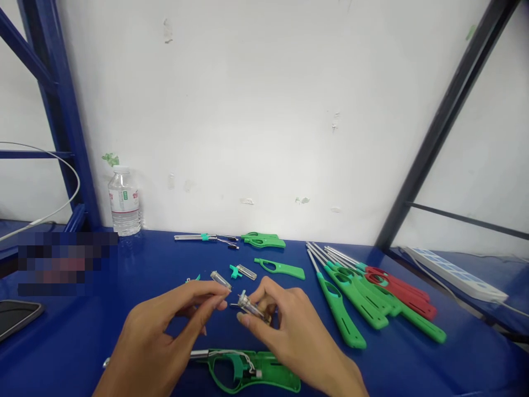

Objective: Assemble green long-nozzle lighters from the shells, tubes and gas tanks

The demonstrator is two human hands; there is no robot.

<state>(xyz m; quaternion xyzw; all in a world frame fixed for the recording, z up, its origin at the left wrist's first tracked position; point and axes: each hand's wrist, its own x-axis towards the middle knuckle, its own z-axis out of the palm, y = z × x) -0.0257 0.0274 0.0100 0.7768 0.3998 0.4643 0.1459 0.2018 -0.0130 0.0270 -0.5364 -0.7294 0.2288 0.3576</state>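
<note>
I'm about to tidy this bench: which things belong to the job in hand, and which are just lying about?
Likely the job:
clear cartridge, in the right hand
open green casing
loose green shell
green and red lighters

Likely just about:
water bottle
phone
power strip

Three clear tanks (pixel 247 272), one bottle (pixel 125 204), one phone (pixel 16 318), one power strip (pixel 457 273)

Illumination was bright, diffuse and whitish, its source outside the view. The wall (pixel 264 110) registered brightest near its centre and greyer toward the sides. Soft, weak shadows lay on the blue table (pixel 157 264); small highlights marked the bottle (pixel 125 201) and metal rods (pixel 316 262). Wide-angle distortion slanted the side posts (pixel 442 127). Fine detail at the right hand (pixel 297 325) was slightly soft. Coarse pixel blocks (pixel 61 264) obscured the left side.
</note>
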